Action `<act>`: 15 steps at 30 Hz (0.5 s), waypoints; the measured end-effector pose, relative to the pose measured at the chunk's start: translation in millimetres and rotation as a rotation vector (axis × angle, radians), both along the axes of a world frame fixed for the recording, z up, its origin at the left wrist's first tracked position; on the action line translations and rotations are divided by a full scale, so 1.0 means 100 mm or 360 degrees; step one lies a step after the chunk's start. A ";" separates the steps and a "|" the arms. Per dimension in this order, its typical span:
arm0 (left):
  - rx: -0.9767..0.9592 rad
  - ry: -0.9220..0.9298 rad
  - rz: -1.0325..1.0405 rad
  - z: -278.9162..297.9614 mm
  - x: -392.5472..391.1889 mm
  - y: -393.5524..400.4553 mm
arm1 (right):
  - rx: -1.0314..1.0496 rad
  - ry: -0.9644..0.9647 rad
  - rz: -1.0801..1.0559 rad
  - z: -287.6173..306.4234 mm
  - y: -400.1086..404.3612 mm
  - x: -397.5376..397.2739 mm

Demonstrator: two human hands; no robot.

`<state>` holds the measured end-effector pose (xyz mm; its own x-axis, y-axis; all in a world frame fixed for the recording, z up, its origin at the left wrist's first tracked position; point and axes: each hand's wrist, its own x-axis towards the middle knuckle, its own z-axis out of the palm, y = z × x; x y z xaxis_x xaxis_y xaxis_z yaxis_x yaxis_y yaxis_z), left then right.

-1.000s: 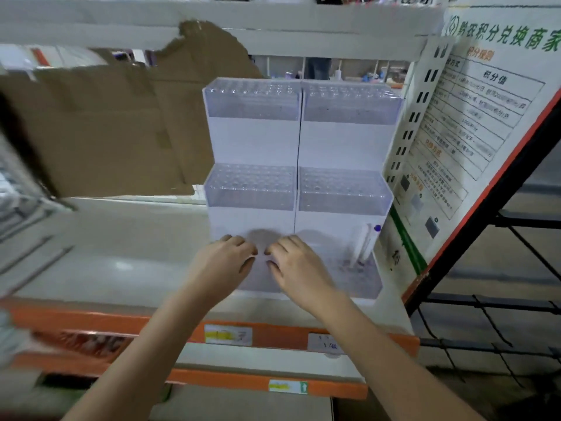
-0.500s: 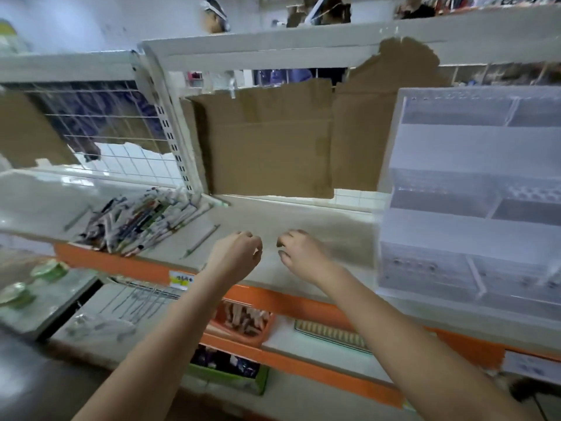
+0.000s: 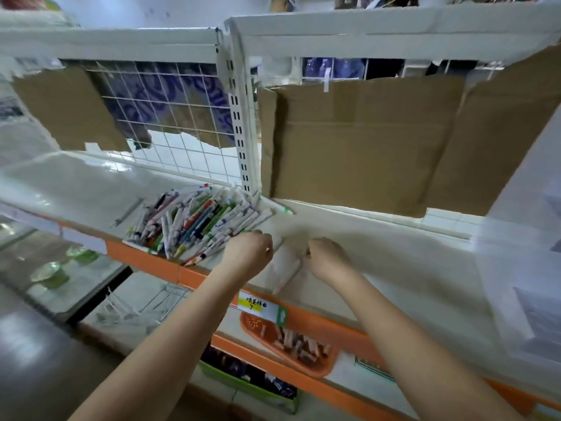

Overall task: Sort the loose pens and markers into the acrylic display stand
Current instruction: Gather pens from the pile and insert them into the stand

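Having swung left to the pen pile (image 3: 197, 223), both hands (image 3: 249, 253) loosely curled, empty, nearer it.

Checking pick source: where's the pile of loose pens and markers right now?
In the head view, the pile of loose pens and markers lies left of centre on the white shelf, against the perforated upright, just left of the left hand.

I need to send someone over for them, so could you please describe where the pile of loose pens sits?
Find the white slotted upright dividing the shelf. The pile of loose pens lies at its foot, left side, ahead of the wire grid. It is the only multicoloured heap there, just left of the left hand.
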<state>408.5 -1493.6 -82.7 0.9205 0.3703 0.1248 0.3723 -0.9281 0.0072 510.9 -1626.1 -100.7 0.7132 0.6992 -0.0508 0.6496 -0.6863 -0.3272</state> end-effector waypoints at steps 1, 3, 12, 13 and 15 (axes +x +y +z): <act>-0.0021 0.0029 -0.0009 -0.02 0.05 0.06 | -0.0001 0.0007 -0.0021 -0.02 0.06 0.02; -0.0075 0.0117 -0.0020 -0.05 0.16 0.16 | -0.0002 0.0022 -0.0085 -0.05 0.17 0.07; -0.0339 0.0267 -0.0142 -0.21 0.68 0.45 | -0.0142 0.0334 -0.0335 -0.09 0.45 0.17; -0.0378 0.0266 -0.0161 -0.22 0.70 0.48 | -0.0147 0.0348 -0.0355 -0.07 0.46 0.15; -0.0506 0.0265 -0.0200 -0.22 0.72 0.53 | -0.0100 0.0386 -0.0389 -0.03 0.47 0.12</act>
